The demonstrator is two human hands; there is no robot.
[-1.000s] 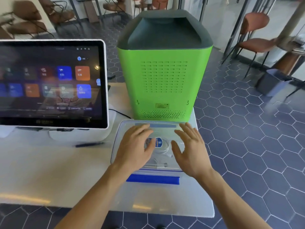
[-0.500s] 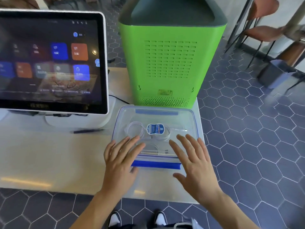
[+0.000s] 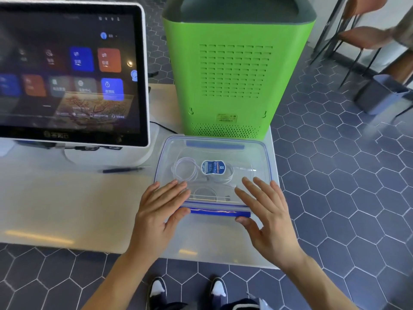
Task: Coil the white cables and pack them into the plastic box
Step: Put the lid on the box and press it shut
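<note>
A clear plastic box with a blue-trimmed lid on it sits on the white table, in front of the green machine. Coiled white cables lie inside, seen through the lid, beside a blue oval label. My left hand rests flat on the lid's near left corner, thumb against the blue front latch. My right hand lies spread on the near right corner, thumb at the latch's right end. Both hands have fingers apart and hold nothing.
A green machine stands right behind the box. A touchscreen terminal on a white stand fills the left. A dark pen lies by its base. The table's edge runs just right of the box; chairs and a grey bin stand on the floor beyond.
Both hands slid from the middle of the lid toward me, to its near corners by the blue latch. The camera tipped down and closer.
</note>
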